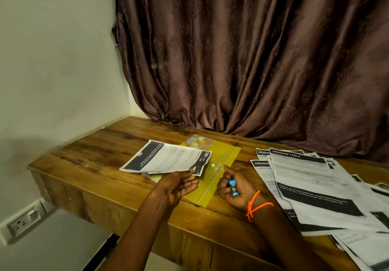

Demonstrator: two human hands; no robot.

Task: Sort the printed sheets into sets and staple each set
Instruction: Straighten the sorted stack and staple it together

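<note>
Hands: left (179,183) gripping sheet set (168,159), right (233,188) around stapler (233,188) alongside.

Dim, warm light; wide-angle bending and soft blur at the edges.

Sheet set (168,158) on folder (223,159), left of loose sheets (311,182)
</note>
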